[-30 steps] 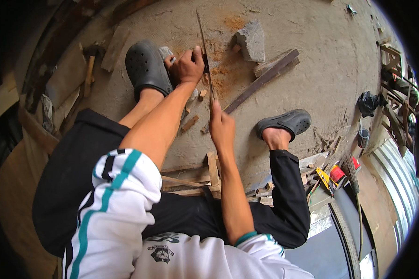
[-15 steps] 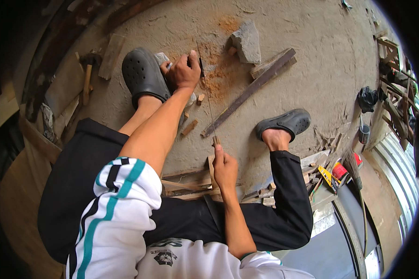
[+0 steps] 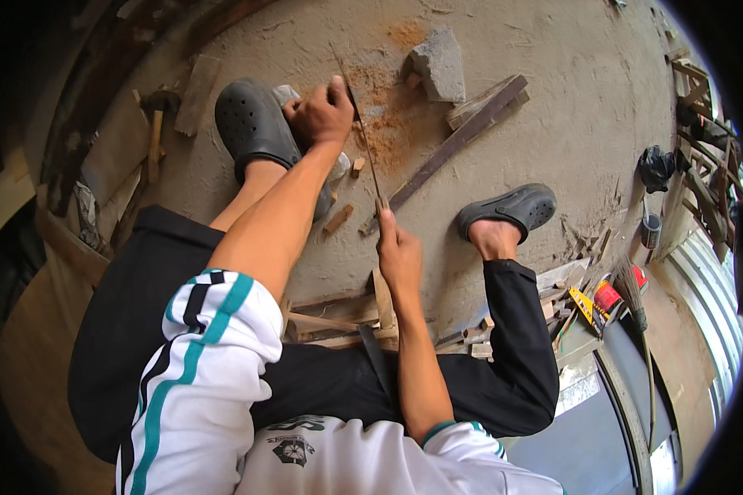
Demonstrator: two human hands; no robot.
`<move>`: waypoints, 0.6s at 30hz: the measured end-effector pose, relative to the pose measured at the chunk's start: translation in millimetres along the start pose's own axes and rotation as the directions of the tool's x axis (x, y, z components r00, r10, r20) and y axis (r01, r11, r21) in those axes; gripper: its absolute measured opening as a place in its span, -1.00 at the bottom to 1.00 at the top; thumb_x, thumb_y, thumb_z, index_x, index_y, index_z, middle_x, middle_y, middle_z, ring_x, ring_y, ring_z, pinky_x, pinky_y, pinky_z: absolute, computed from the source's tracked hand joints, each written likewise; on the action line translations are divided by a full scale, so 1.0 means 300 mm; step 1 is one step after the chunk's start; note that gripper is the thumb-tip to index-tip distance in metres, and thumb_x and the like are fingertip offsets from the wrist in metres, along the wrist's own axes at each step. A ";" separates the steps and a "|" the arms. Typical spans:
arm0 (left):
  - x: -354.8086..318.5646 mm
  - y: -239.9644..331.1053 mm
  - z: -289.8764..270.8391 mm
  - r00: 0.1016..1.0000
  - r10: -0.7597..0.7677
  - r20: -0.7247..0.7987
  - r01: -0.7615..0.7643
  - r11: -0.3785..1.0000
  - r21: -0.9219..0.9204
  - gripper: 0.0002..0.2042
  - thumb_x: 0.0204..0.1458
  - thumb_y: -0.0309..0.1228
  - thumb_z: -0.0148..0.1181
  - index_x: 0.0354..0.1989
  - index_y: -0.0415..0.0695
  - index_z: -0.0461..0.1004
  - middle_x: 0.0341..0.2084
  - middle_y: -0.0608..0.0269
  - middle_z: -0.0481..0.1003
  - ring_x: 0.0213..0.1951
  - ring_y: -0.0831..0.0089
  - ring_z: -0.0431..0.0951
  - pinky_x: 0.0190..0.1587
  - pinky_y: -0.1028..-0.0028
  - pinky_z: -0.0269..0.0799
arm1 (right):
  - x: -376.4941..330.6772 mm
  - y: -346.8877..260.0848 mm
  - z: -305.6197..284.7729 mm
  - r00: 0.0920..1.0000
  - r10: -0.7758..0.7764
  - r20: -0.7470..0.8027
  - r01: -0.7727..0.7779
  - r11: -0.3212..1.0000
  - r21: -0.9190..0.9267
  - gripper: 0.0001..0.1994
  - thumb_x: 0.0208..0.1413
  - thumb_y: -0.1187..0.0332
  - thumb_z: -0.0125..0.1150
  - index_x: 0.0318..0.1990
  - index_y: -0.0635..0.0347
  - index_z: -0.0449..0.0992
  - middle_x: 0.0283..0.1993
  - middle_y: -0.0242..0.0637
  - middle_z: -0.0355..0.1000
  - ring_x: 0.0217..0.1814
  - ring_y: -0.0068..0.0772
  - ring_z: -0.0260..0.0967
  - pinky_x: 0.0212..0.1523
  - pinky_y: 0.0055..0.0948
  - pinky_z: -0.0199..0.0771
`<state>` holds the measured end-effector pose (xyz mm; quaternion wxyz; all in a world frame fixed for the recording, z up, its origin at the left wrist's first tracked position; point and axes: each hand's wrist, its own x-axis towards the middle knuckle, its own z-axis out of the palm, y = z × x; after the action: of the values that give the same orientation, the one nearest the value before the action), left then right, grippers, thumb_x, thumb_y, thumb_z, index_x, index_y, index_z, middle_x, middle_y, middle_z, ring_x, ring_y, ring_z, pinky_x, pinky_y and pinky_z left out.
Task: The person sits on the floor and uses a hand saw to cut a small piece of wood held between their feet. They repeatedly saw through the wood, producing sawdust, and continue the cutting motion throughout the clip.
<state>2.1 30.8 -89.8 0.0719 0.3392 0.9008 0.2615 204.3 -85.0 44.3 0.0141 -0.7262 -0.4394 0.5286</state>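
My right hand (image 3: 399, 252) is closed around the wooden handle of a thin, long-bladed hand saw (image 3: 366, 140), seen nearly edge-on. Its blade runs away from me, past the fingers of my left hand (image 3: 324, 114). That left hand is curled and pressed down beside my left clog (image 3: 252, 124), with the thumb close to the blade. Whatever sits under its fingers is mostly hidden; a dark edge shows at the blade. A pale grey block (image 3: 286, 96) peeks out between clog and hand. Orange sawdust (image 3: 388, 132) covers the ground right of the blade.
A rough concrete chunk (image 3: 439, 66) lies ahead, near a dark wooden strip (image 3: 462, 140) resting on another board. Small wood offcuts (image 3: 338, 219) lie beside my left foot. My right clog (image 3: 508, 214) stands at the right. A broom (image 3: 633, 305) and scrap wood are farther right.
My right hand has pushed forward, away from me, and the saw blade has slid along with it past my left hand. The left hand stays in nearly the same place.
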 end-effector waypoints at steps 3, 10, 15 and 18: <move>0.033 0.033 0.023 0.999 0.020 -0.036 -0.018 0.998 0.059 -0.55 0.19 -0.03 0.01 -0.59 -0.10 0.54 -0.58 0.11 0.57 -0.45 0.13 0.52 0.02 0.18 0.16 | 0.069 0.034 -0.016 1.000 0.004 0.018 -0.005 0.999 0.052 -0.39 0.27 -0.06 0.09 -0.56 0.41 0.48 -0.73 -0.17 0.25 -0.61 -0.48 0.12 -0.53 -0.28 0.19; -0.012 -0.015 0.009 0.999 0.053 0.015 -0.053 0.998 0.038 -0.51 0.20 0.05 -0.02 -0.45 -0.12 0.63 -0.63 0.06 0.55 -0.46 0.13 0.52 0.11 0.27 0.12 | -0.085 -0.037 -0.111 1.000 0.011 0.020 -0.009 0.995 -0.095 -0.34 0.26 -0.10 0.09 -0.59 0.45 0.43 -0.73 -0.09 0.20 -0.63 -0.42 0.13 -0.53 -0.25 0.20; -0.011 0.017 -0.002 0.999 0.031 0.043 -0.032 0.999 0.031 -0.50 0.19 0.06 -0.02 -0.46 -0.12 0.62 -0.64 0.05 0.55 -0.45 0.10 0.53 0.11 0.25 0.14 | 0.004 -0.050 -0.030 1.000 0.022 0.010 -0.022 1.000 0.007 -0.36 0.28 -0.06 0.08 -0.61 0.43 0.40 -0.74 -0.11 0.19 -0.63 -0.44 0.07 -0.54 -0.19 0.18; -0.022 0.014 0.004 0.995 0.095 0.010 -0.095 0.994 0.047 -0.50 0.20 0.06 -0.04 -0.49 -0.11 0.60 -0.64 0.04 0.55 -0.44 0.09 0.54 0.11 0.24 0.15 | -0.043 0.004 0.000 0.996 -0.089 -0.001 0.088 0.988 0.128 -0.40 0.27 -0.03 0.11 -0.59 0.41 0.39 -0.72 -0.13 0.17 -0.62 -0.45 0.07 -0.55 -0.24 0.17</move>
<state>10.0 29.7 -89.0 0.0547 0.3842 0.8894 0.2418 204.5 -94.2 53.5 0.0830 -0.7024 -0.4365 0.5560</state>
